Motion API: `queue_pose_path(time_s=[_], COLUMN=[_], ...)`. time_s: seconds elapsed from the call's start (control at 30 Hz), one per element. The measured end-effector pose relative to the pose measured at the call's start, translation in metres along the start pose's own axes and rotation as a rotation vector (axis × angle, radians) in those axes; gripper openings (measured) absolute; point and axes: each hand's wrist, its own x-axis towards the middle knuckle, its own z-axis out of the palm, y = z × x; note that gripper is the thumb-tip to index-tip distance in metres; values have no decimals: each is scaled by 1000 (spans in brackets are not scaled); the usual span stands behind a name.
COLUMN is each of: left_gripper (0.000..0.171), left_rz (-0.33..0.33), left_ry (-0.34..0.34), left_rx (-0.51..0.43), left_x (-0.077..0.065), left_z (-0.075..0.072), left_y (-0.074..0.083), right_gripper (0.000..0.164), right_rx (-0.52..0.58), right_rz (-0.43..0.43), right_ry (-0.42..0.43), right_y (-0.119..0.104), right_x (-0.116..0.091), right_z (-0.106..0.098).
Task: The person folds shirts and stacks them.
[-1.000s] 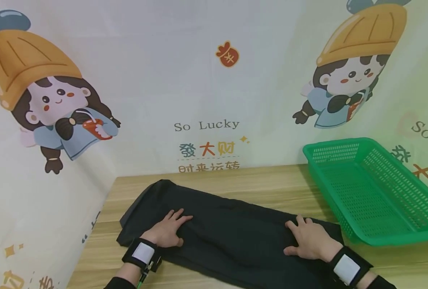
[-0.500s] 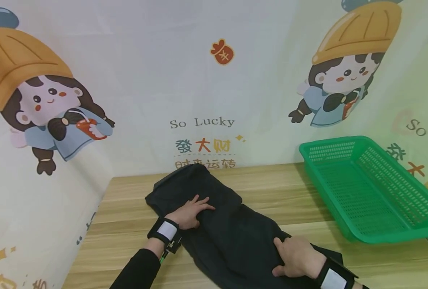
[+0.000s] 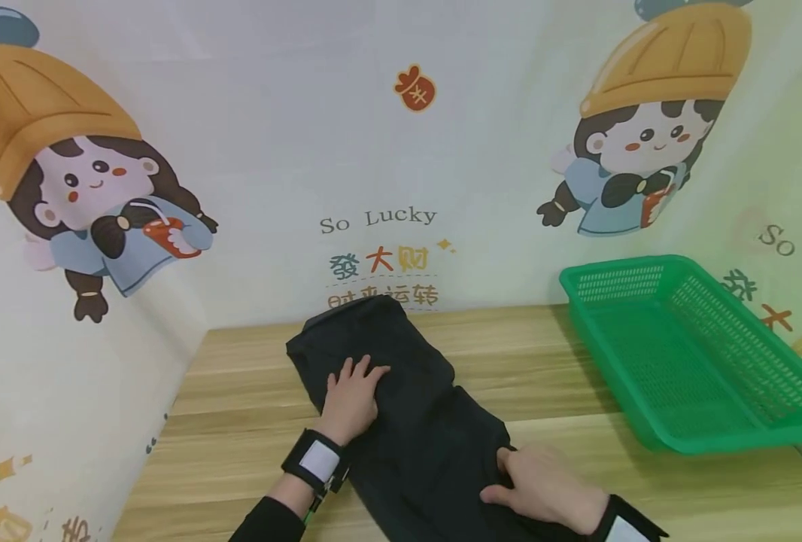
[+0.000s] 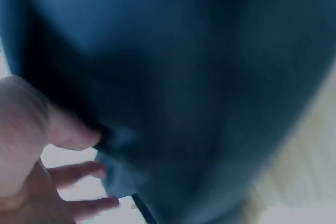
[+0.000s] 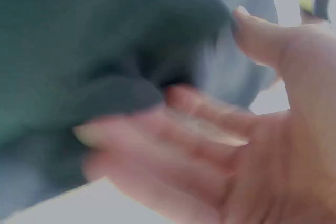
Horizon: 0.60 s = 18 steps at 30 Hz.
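A long piece of black cloth [image 3: 411, 421], perhaps a garment, lies slantwise on the wooden table [image 3: 238, 429], its top end by the back wall and its lower end past the frame's bottom. Fingers spread, my left hand [image 3: 350, 406] rests on its upper left part. In the left wrist view, the thumb and fingers of the left hand [image 4: 31, 150] touch a dark fold. My right hand [image 3: 546, 485] touches the cloth's right edge, where it bunches. The right wrist view is blurred: fairly straight fingers [image 5: 173, 145] lie against the cloth, thumb apart.
A green plastic basket [image 3: 634, 384] with perforated walls stands on the table's right side. Behind the table hangs a white printed sheet [image 3: 265, 150], which also covers the left and right sides.
The cloth has turned from lying crosswise to a steep slant, its left end swinging up toward the wall. My left hand moved right and slightly up; the right hand moved left and down, bunching the edge.
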Motion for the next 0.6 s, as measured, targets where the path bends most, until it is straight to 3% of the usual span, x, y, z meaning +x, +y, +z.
queue_pose_path(time_s=[0.1, 0.23, 0.3, 0.4, 0.5, 0.6], left_gripper=[38, 63, 72, 73, 69, 65], left_rz=[-122, -169, -116, 5, 106, 175], left_ry=[-30, -218, -280, -300, -303, -349], left_rx=[-87, -162, -157, -126, -129, -157], left_x=[-27, -43, -47, -46, -37, -23], left_z=[-11, -4, 4, 16, 21, 21], left_y=[2, 4, 4, 3, 1, -1], right_gripper=[47, 77, 83, 86, 88, 88], right_rx=[-78, -167, -159, -186, -259, -322], right_rz=[-232, -404, -435, -439, -406, -350], right_ry=[37, -88, -136, -116, -59, -17], right_y=[13, 21, 20, 16, 6, -9], right_x=[-5, 3, 8, 14, 17, 18], right_z=[-13, -7, 4, 18, 26, 35])
